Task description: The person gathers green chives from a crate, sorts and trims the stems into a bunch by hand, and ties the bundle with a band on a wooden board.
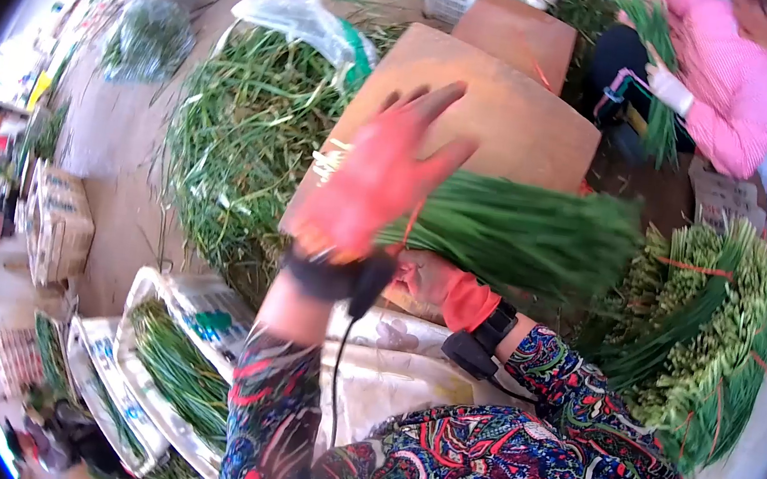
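Note:
My left hand (372, 176), in a red glove and blurred by motion, is raised over the wooden board (505, 111) with its fingers spread and nothing in them. Below it my right hand (444, 290), also gloved, has its fingers curled at the near left end of a bundle of long green stalks (523, 233). The bundle lies across the board's near edge, its tips blurred and pointing right. A thin red band (413, 222) shows near its left end, partly hidden by my left hand.
Loose greens (243, 136) heap left of the board. Tied bundles (713, 328) stand at right. White crates (193, 312) with greens are at lower left, a plastic bag (150, 38) at upper left. At upper right, another person (732, 91) holds green stalks.

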`<state>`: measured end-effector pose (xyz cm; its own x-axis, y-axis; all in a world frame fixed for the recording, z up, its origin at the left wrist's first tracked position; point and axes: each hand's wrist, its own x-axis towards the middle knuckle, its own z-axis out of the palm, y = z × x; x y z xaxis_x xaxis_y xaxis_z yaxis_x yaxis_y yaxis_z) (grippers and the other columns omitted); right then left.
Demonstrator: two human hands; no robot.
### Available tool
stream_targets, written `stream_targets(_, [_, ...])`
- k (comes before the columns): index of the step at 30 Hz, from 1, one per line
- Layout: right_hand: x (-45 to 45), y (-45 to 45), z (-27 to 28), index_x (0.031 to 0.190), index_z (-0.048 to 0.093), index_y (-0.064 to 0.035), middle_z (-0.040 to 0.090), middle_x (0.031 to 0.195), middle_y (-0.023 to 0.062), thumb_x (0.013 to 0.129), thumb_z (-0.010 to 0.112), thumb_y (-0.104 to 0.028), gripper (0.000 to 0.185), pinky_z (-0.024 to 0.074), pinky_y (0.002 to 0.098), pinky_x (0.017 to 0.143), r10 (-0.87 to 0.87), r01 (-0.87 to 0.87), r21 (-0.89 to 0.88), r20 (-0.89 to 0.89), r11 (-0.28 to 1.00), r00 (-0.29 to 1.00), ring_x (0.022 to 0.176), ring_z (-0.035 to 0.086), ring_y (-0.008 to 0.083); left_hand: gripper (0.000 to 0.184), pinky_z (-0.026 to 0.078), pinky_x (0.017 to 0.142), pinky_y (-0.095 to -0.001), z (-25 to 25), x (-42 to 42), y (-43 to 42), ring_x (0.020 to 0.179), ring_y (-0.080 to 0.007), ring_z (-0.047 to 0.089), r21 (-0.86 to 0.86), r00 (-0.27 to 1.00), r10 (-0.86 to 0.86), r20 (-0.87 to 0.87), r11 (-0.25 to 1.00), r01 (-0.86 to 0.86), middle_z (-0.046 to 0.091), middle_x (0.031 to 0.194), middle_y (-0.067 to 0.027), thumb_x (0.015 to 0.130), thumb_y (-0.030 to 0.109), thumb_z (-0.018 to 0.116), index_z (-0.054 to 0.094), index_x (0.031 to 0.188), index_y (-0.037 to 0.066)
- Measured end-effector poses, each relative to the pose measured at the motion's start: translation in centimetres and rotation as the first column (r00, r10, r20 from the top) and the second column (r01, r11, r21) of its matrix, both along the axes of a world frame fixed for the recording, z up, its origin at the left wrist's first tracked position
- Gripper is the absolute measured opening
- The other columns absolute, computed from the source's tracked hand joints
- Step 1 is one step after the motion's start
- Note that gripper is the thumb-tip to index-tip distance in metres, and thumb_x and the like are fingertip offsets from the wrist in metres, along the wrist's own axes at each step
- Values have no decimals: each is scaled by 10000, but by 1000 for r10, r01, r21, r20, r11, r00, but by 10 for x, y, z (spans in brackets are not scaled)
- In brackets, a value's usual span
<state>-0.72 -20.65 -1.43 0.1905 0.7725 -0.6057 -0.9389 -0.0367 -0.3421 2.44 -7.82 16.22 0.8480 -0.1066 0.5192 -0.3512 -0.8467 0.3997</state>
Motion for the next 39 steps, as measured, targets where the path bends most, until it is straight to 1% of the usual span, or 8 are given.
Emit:
stream_targets(2, [-3, -10, -3, 1028, 524, -67, 595, 999, 86, 876, 434, -182, 211, 426, 343, 831, 70, -62, -85, 93, 994, 993, 974, 550, 208, 294, 428, 844, -360, -42, 11, -1, 943, -321, 550, 506, 979, 19, 205, 854, -123, 603, 947, -161, 826, 299, 515, 589, 1061, 139])
stream_targets(4, [-2, -24, 1, 1033, 522, -66, 591, 997, 83, 876, 432, -185, 217, 428, 339, 821, 143, -104, -173, 235, 979, 961, 961, 550, 208, 361, 470, 621, -380, -94, 16, -18, 659, -322, 579, 321, 867, 164, -471, 947, -5, 596, 659, -137, 812, 434, 478, 656, 767, 122])
stream_targets(14, [77, -47, 107, 1060, 509, -62, 569, 985, 70, 873, 419, -197, 247, 439, 323, 771, 366, -60, -366, 931, 929, -5, 897, 545, 207, 214, 433, 521, -351, 7, 6, 24, 541, -256, 546, -563, 954, 191, 232, 826, -29, 574, 634, -89, 839, 287, 490, 627, 827, 123])
stream_targets(20, [111, -25, 131, 1076, 501, -59, 556, 978, 62, 872, 411, -204, 266, 445, 312, 740, 257, 319, -307, -227, 897, -940, 858, 543, 206, 395, 445, 761, -350, -14, -3, 62, 889, -274, 557, -757, 964, 68, 258, 633, 158, 554, 1033, -137, 760, 236, 581, 496, 1098, 49])
stream_targets(22, [118, -10, 121, 1081, 498, -58, 551, 975, 60, 871, 409, -206, 272, 447, 309, 730, 299, 494, 188, -942, 849, -154, 845, 542, 205, 493, 423, 850, -328, -71, 1, 75, 1007, -259, 535, -759, 976, 87, 201, 644, 99, 529, 1154, -137, 783, 254, 557, 433, 1208, 36])
stream_targets(27, [120, 24, 108, 833, 607, -60, 599, 821, 95, 816, 448, -175, 196, 433, 300, 744, 387, 171, -562, 291, 809, -875, 798, 557, 261, 502, 373, 891, -319, -82, -2, 71, 1057, -252, 500, -645, 928, 298, -222, 669, -369, 509, 1175, -160, 902, 397, 342, 396, 1261, 50])
stream_targets(34, [83, -16, 136, 885, 609, 11, 642, 841, 123, 824, 451, -136, 224, 367, 292, 893, 291, -176, -235, 836, 956, 466, 902, 568, 219, 450, 406, 830, -295, -34, 1, 74, 885, -246, 566, -292, 900, 88, -426, 929, -229, 579, 1038, -156, 913, 361, 315, 478, 1193, 49])
stream_targets(39, [95, -40, 57, 937, 581, 58, 639, 870, 150, 844, 438, -128, 252, 368, 289, 926, 306, -106, -334, 632, 936, 712, 940, 564, 222, 639, 196, 1043, -265, -122, -27, 80, 1279, -224, 267, 376, 923, 272, -271, 913, -159, 326, 1345, -178, 869, 465, 374, 162, 1377, 142])
